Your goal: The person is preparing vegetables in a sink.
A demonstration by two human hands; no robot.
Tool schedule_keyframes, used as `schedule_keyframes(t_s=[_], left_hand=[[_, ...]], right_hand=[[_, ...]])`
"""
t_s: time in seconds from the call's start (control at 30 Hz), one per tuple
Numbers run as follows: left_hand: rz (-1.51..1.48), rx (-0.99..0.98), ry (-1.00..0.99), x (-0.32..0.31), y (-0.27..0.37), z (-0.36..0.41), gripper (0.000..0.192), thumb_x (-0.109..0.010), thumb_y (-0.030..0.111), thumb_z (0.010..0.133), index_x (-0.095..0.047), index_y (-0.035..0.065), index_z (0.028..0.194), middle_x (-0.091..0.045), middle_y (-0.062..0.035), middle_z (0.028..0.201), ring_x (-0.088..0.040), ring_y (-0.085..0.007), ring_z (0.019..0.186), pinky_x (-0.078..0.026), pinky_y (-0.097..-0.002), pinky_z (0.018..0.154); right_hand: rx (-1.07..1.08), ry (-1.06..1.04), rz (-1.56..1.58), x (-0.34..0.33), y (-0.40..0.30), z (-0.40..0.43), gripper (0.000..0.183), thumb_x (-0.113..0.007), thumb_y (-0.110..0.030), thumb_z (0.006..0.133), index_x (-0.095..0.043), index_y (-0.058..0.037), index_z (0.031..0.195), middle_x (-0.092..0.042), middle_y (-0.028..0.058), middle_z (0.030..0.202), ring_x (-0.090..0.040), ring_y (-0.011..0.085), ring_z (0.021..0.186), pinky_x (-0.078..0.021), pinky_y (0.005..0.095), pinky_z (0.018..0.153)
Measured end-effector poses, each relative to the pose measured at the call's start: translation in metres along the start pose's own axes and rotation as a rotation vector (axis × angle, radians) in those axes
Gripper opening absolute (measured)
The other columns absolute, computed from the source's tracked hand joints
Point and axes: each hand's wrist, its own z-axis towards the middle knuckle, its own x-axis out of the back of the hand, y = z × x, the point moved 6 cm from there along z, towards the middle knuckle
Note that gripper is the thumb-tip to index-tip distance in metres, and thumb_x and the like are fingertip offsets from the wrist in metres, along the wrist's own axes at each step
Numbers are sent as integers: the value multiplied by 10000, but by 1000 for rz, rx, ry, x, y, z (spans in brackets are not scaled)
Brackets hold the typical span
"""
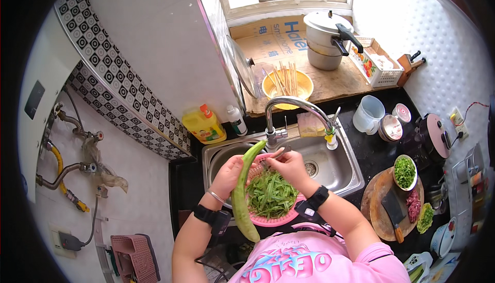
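My left hand (227, 174) grips a long, curved pale-green gourd (240, 201), its narrow end up and its thick end near my shirt. In my right hand (288, 167) is a small metal tool, apparently a peeler (285, 150), partly hidden by my fingers and close beside the gourd. Below both hands stands a pink plastic colander (279, 221). Many strips of green peel (270, 194) lie in it. The gourd covers part of the colander's left side.
Behind the colander is a steel double sink (340, 167) with a curved faucet (297, 100). To the right, a round wooden chopping board (377, 205) bears a cleaver (392, 207), chopped meat (413, 205) and a bowl of chopped greens (405, 172). A yellow detergent jug (203, 126) stands back left.
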Motion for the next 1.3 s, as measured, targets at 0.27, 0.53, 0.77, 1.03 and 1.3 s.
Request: schedule_keyframes(t_s=[0.27,0.53,0.77,1.03,1.3], left_hand=[[-2,80,-2,-6,-17,6,367,-448,383,978,-492,61,1148,-602,-42,804,-570,-103,587,-484,-227,536],[-74,7,128,10,-8,13,365,-407,413,986,-498,69,1067,-582,-42,743,-564,-119,561,-483,-244,514],[-337,-60,420,40,-9,25,381,-394,446,980,-484,77,959,-548,-47,753,-564,-148,589,-519,-289,533],[-267,139,249,27,-60,26,320,-368,400,993,-480,114,1082,-584,-76,712,-588,-191,537,-507,-309,492],[-445,335,365,27,-89,21,436,-332,462,979,-526,72,964,-575,-74,694,-575,-199,558,-494,-318,481]], right_hand=[[-22,42,-29,-4,5,-4,117,-667,-73,849,-689,0,937,-658,13,768,-581,58,697,-456,206,608],[-466,-683,246,-25,55,-48,115,-635,-149,878,-646,-37,902,-592,78,1171,-547,140,1038,-431,309,908],[-705,-832,350,-39,41,-80,104,-652,-161,868,-646,-62,837,-546,-64,754,-488,49,700,-401,206,665],[-766,-810,294,-45,7,-84,193,-625,-212,899,-645,-27,949,-638,23,887,-598,94,792,-504,246,725],[-599,-335,319,-13,2,-44,216,-615,-257,910,-637,-64,1004,-635,-9,886,-581,65,750,-473,202,671]])
